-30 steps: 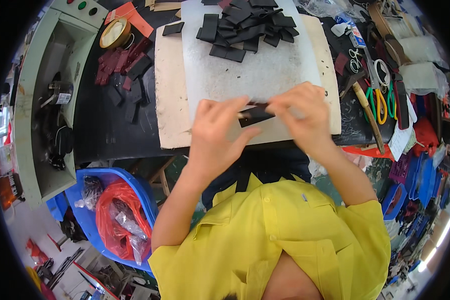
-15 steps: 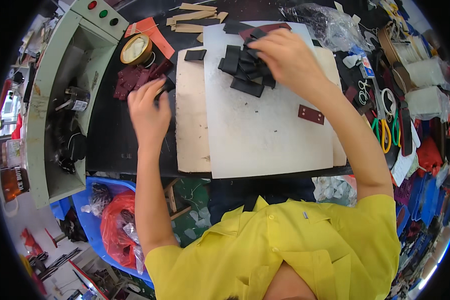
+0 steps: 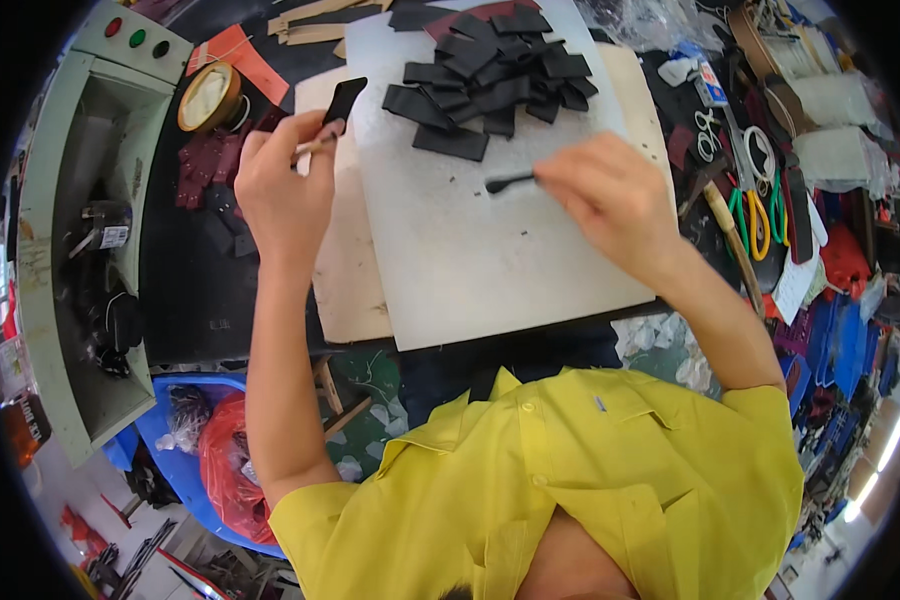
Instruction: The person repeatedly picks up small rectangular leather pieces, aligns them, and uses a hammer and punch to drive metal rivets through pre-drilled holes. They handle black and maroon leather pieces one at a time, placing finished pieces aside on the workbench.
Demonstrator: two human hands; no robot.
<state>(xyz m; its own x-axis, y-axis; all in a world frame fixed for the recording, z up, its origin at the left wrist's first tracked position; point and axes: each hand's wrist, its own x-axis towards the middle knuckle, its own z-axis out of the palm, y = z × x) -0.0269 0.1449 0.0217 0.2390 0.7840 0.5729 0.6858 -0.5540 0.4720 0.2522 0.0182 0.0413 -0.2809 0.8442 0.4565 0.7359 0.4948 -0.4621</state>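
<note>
My left hand (image 3: pixel 285 190) is closed on a flat black strip (image 3: pixel 346 100), which juts up from the fingertips beside the board's left edge. Something pale (image 3: pixel 312 150) shows at those fingers; its kind is unclear. My right hand (image 3: pixel 610 205), slightly blurred, pinches a thin dark piece with a thicker rounded end (image 3: pixel 505 183) over the white sheet (image 3: pixel 490 270). What that piece is cannot be made out. Beyond it lies a loose heap of black strips (image 3: pixel 495 75), partly over a maroon piece (image 3: pixel 440 25).
Maroon pieces (image 3: pixel 205 165) lie left, near a bowl of white stuff (image 3: pixel 210 97). A grey metal housing (image 3: pixel 35 240) borders the left side. To the right are a wooden handle (image 3: pixel 730 225), yellow-handled scissors (image 3: pixel 759 225) and a white cable (image 3: pixel 758 155).
My left hand has risen with a black strip in its fingers. My right hand has come off the heap toward me, holding a dark piece. The whole view has shifted and tilted.
</note>
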